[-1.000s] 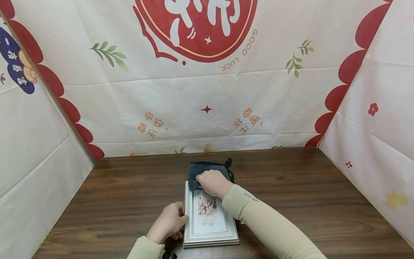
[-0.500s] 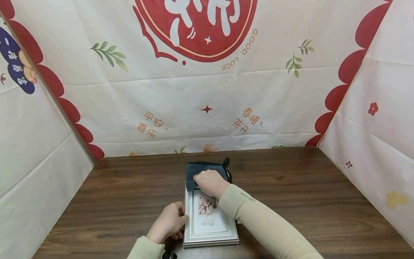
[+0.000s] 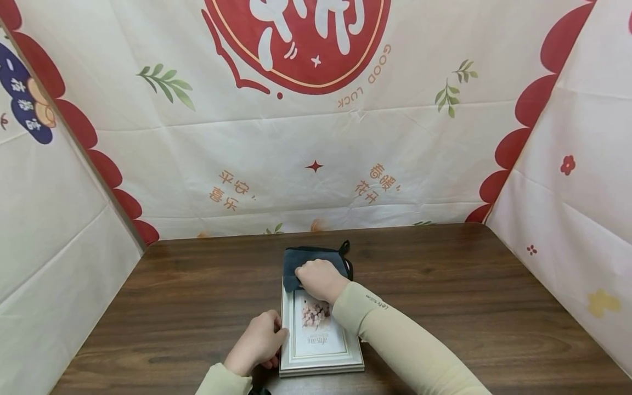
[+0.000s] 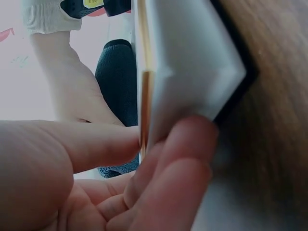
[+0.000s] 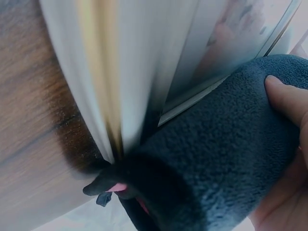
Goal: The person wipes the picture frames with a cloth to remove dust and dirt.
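A white picture frame [image 3: 323, 363] with a thin gold line and a pink flower print lies flat on the table. My left hand [image 3: 255, 341] holds its left edge, thumb on top and fingers against the side, as the left wrist view shows. Across the frame's far end lies a dark blue fuzzy cloth [image 3: 292, 269] with black trim and a black loop. My right hand [image 3: 322, 281] grips this cloth against the frame. In the right wrist view the thumb [image 5: 286, 98] presses into the pile, and the cloth covers the frame's far corner.
The brown wooden table [image 3: 197, 296] extends around the frame on both sides. Behind it hangs a white printed backdrop [image 3: 316, 137] with red scalloped borders, and similar fabric walls stand at left and right.
My right hand and the cloth have shifted slightly left along the frame's far end, mostly in the first half second. My left hand stays at the frame's edge.
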Demonstrator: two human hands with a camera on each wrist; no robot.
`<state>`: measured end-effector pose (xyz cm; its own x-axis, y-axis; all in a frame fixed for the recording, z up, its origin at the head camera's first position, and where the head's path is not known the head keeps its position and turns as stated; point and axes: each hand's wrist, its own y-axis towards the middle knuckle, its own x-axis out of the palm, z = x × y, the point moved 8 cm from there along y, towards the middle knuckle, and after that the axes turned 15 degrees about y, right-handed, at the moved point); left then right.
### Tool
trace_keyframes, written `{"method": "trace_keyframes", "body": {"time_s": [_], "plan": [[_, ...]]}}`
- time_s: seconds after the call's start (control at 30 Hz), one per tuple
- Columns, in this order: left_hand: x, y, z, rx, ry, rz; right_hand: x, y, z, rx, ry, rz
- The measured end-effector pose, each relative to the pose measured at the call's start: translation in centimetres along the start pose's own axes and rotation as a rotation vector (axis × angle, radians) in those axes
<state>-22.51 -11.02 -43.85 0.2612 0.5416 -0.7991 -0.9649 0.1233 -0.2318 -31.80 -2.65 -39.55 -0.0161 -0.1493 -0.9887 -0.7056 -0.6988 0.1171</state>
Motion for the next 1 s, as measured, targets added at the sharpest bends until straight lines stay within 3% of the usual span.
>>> {"method": "trace_keyframes", "body": {"time_s": [0.3, 0.83, 1.0], "plan": [[-0.2, -0.6, 0.3, 0.016, 0.032, 0.038, -0.2, 0.0, -0.1, 0.008, 0.012, -0.019], [0.7, -2.4, 0.3, 0.039, 0.055, 0.007, 0.0, 0.0, 0.1, 0.021, 0.028, -0.033], [0.7, -3.2, 0.5, 0.052, 0.056, 0.037, 0.0, 0.0, 0.2, 0.024, 0.034, -0.029]]}}
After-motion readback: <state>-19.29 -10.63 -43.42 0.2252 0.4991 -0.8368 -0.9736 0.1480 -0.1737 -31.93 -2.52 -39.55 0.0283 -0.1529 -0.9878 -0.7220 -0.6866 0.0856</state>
